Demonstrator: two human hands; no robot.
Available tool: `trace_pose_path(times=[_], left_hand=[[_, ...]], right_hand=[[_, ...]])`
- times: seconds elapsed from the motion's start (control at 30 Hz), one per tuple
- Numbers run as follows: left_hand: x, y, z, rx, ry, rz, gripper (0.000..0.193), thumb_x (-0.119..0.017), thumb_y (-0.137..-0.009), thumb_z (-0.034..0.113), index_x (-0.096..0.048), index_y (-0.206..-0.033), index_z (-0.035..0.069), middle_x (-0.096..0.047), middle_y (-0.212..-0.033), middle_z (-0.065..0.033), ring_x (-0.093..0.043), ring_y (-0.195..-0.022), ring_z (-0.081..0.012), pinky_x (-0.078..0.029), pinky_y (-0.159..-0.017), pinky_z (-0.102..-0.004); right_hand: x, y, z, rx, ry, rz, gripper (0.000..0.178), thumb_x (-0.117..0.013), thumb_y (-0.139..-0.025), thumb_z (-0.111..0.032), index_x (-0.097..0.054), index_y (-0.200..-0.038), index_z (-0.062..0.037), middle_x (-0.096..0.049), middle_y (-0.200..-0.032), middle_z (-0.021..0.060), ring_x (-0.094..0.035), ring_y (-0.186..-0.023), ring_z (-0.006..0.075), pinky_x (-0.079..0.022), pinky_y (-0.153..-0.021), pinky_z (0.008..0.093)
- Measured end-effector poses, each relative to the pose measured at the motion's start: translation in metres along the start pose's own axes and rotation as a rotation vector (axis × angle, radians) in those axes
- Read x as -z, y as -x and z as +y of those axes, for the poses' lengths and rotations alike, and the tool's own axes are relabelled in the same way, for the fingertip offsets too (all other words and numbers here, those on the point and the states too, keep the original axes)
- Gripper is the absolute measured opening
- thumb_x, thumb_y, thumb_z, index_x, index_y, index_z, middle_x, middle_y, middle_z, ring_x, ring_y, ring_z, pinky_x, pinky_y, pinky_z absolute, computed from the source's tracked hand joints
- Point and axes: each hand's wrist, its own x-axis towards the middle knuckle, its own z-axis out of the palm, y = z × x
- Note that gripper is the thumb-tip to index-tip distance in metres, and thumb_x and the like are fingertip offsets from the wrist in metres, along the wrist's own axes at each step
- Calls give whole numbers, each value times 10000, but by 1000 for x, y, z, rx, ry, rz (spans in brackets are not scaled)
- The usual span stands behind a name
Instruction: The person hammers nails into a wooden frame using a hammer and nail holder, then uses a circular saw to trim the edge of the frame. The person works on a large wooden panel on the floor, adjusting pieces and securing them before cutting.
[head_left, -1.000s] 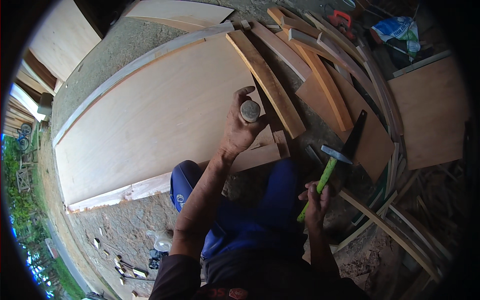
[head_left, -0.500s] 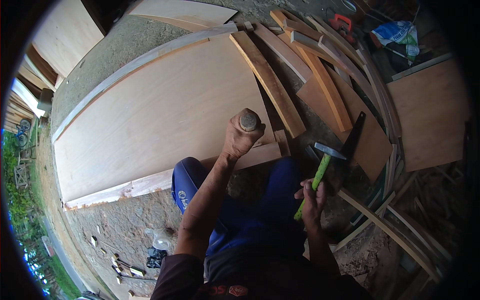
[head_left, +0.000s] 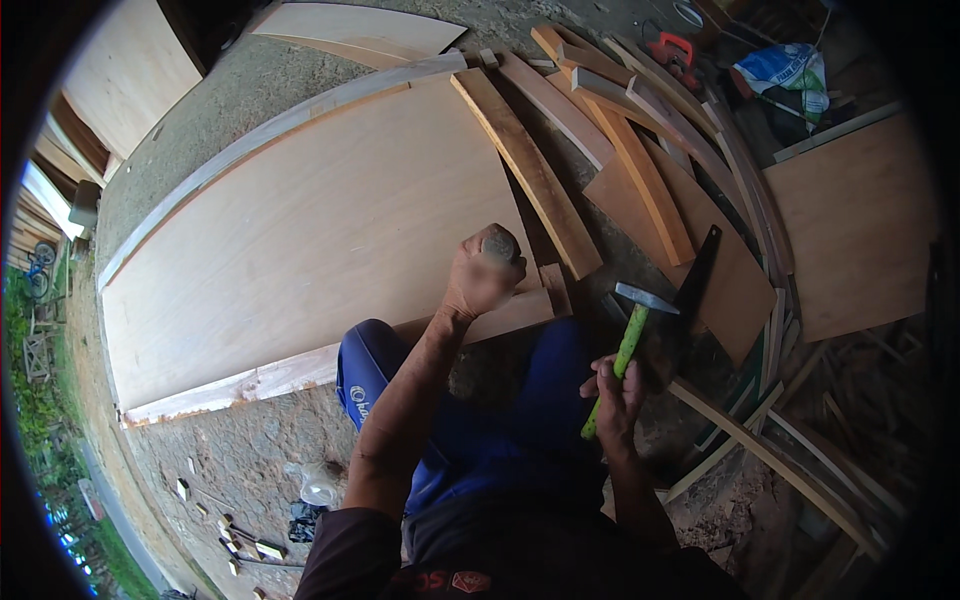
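My left hand is closed around an upright tool, of which only the grey round handle end shows above the fist. Its lower part is hidden beneath the hand, over the near right corner of a large plywood panel. In my right hand is a hammer with a speckled yellow-green handle and a metal head, which points up and away from me. The hammer is apart from the round handle end, to its right. A short wood block lies at the panel's corner.
A pale wood strip runs along the panel's near edge. A brown board lies along its right end. Farther right are a handsaw, stacked lumber, a plywood sheet and a blue-white bag. Wood scraps lie at lower left.
The whole view has shifted slightly left. The round handle end in my left fist looks a little more tilted and the fist is blurred. Both grips stay the same.
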Motion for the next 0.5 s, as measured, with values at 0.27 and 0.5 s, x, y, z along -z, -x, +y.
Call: trace_pose_path(times=[0.27,0.5], left_hand=[[-7,-7,-5,-4,2,-15,180,-768,-768,111,-603,-812,56,-623,-729,-18,-573,-656,-115,-500,-627,-308],[0,-6,-3,-70,53,-102,160,-758,-762,93,-625,-836,47,-636,-750,-17,-575,-676,-110,-505,-653,-306]], right_hand=[[-12,-41,-78,288,600,-273,442,-536,-1034,-150,-453,-1446,-13,-652,-1075,181,-678,-836,212,-563,-748,336],[-30,-52,-153,614,782,-367,584,-539,-1007,-96,-339,-1555,-87,-675,-1120,250,-713,-914,358,-562,-752,470]])
